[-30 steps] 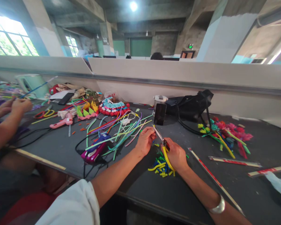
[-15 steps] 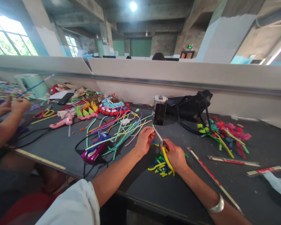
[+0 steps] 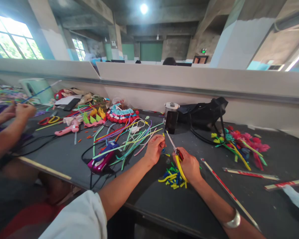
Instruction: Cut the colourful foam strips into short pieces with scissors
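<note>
My right hand (image 3: 190, 165) is wrapped round a pair of scissors (image 3: 171, 141) with yellow and red handles. The blades point away from me and up to the left, and look nearly closed. My left hand (image 3: 154, 149) pinches a small yellow strip (image 3: 163, 134), mostly hidden by the fingers, just left of the scissor tips. The strip and blades look slightly apart. Below both hands lies a pile of short yellow, green and blue cut pieces (image 3: 173, 178) on the dark table (image 3: 149, 202).
Left of my hands are loose coloured strips (image 3: 129, 149), a purple device (image 3: 102, 162) and a pink glue gun (image 3: 69, 128). A phone (image 3: 171, 122) stands ahead near a black bag (image 3: 204, 113). Bright fuzzy flowers (image 3: 246, 139) and wrapped sticks (image 3: 229, 192) lie right. A co-worker's hands (image 3: 23, 111) are far left.
The scissor tips have drawn slightly right, away from my left fingertips. My left hand keeps its pinch. The whole view has shifted a little.
</note>
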Motion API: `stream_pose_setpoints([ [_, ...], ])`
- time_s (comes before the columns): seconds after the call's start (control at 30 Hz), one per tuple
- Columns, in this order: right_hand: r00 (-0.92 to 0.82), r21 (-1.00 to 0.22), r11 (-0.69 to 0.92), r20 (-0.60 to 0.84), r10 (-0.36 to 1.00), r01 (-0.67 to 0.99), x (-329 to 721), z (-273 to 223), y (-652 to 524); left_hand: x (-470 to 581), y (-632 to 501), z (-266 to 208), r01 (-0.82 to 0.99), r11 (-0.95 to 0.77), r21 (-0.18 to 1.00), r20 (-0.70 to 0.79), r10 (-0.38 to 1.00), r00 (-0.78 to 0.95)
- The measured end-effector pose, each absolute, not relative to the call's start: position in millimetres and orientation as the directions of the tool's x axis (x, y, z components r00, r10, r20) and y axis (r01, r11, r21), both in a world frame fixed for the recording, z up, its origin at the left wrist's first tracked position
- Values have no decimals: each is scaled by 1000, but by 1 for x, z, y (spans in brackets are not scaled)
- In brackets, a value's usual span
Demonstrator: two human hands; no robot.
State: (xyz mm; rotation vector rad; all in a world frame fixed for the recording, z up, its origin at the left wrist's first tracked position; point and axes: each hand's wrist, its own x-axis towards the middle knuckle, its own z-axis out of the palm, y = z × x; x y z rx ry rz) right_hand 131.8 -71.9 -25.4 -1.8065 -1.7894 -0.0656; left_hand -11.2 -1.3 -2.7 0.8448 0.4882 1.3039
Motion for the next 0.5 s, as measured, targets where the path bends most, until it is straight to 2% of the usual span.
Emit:
stream_pose_setpoints([
  [0.3, 90, -325, 56, 418, 904, 944, 132, -26, -71, -11, 0, -5, -631, 38, 775, 143, 962, 234],
  [0.5, 77, -350, 77, 405, 911, 933, 131, -28, -73, -11, 0, -6, -618, 53, 785, 122, 964, 237],
])
